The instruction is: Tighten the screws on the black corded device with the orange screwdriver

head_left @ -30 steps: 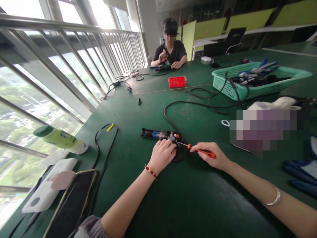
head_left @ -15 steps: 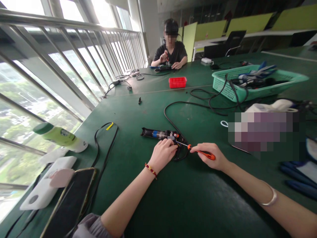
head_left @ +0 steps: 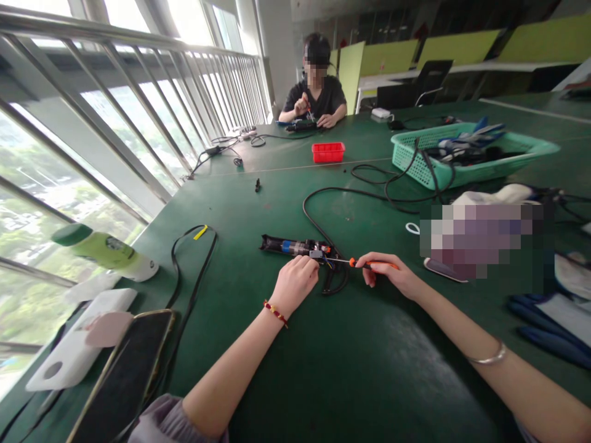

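A black cylindrical device [head_left: 289, 247] with a blue band and exposed inner parts lies on the green table [head_left: 258, 357]. My left hand [head_left: 296, 280] is closed at the near side of the device, its fingertips gripping the device's edge by a small grey part [head_left: 316, 254]. My right hand [head_left: 385, 274] holds an orange-handled screwdriver [head_left: 376, 265], whose shaft points left and whose tip reaches the exposed parts. A black cable [head_left: 318, 195] runs from the device toward the back right.
A red tray [head_left: 328, 152] and a teal basket [head_left: 462, 175] of tools stand farther back. Across the table a person [head_left: 314, 92] handles a similar device. A bottle [head_left: 106, 251], power bank [head_left: 80, 338] and phone [head_left: 124, 375] lie left; blue gloves [head_left: 554, 329] lie right.
My left hand has shifted slightly left along the device, showing more of the grey part. My right hand has moved up a little, and the screwdriver now lies nearly level.
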